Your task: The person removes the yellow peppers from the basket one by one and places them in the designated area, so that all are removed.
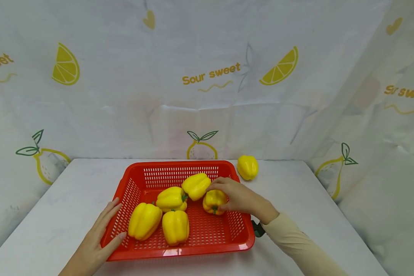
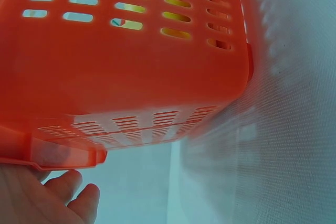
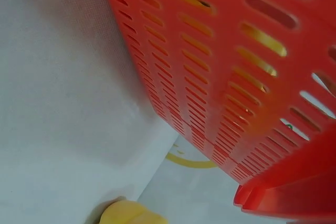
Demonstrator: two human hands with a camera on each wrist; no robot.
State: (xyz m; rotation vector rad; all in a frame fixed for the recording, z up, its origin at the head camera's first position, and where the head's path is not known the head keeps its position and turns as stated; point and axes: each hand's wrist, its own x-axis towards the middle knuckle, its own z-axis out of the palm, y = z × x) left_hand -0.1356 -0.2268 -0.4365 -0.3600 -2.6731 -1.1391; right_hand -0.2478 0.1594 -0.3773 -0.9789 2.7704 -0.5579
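Right hand (image 1: 237, 194) grips a yellow pepper (image 1: 214, 200) inside the red basket (image 1: 189, 251), right side, stem end toward the person. Left hand (image 1: 98, 239) farther off, fingers extended at left rim.

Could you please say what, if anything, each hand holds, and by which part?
Inside the red basket, the right hand grips a yellow bell pepper by its body; the left hand touches the basket's left rim.
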